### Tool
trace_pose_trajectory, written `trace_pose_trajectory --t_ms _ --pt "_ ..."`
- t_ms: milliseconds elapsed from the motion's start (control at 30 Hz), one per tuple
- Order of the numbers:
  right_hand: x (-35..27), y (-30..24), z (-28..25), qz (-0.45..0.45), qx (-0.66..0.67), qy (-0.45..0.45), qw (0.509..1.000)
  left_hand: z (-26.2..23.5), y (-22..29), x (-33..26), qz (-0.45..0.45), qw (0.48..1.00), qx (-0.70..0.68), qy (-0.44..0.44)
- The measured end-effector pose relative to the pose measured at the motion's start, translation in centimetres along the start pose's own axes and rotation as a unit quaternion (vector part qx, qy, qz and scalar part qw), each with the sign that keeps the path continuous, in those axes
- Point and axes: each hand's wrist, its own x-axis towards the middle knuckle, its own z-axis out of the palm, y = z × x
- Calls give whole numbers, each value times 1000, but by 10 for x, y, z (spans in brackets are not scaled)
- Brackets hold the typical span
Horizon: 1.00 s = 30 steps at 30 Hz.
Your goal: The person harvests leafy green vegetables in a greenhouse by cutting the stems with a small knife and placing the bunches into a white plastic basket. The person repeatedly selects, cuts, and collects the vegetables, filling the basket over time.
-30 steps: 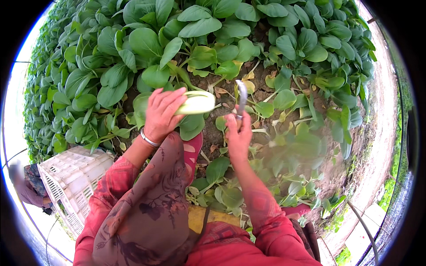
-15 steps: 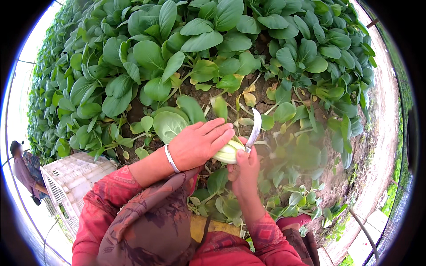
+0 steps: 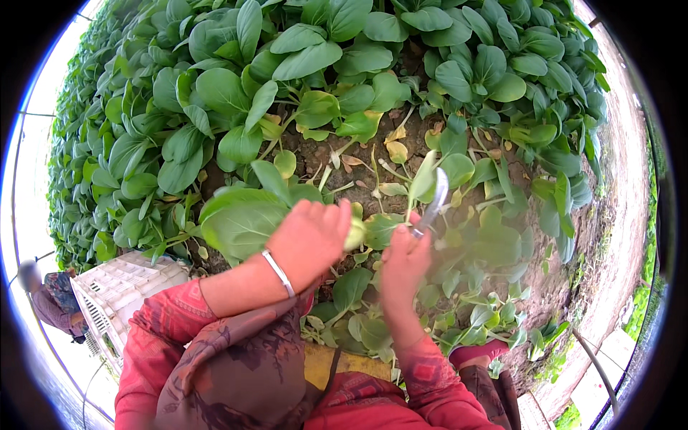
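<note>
My left hand, with a bangle at its wrist, is closed round a head of bok choy. The broad green leaves spread to the left, and the pale base shows past the fingers, a little blurred. To its right my right hand grips a small sickle, its curved blade pointing up and away from me. A single loose bok choy leaf stands up from the same fingers, beside the blade. The sickle's handle is mostly hidden in the palm.
Dense bok choy plants fill the far side. Cut leaves litter the soil at right, some yellowed. A white plastic crate stands at left, with another person beyond it. A pale path borders the bed at right.
My hands have drawn apart. The bok choy has shifted left with my left hand; my right hand has moved right with the sickle and now also holds a detached leaf.
</note>
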Motion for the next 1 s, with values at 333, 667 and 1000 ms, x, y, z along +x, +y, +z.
trace_pose_trajectory --t_ms 333,667,1000 --pt "11 36 -31 -254 -357 -94 894 31 -116 24 -157 968 97 -170" --pt "41 39 71 -250 -241 -245 905 75 -153 2 -246 949 107 -168" --pt "90 62 182 -224 -317 -257 885 117 -134 -42 -320 944 33 72"
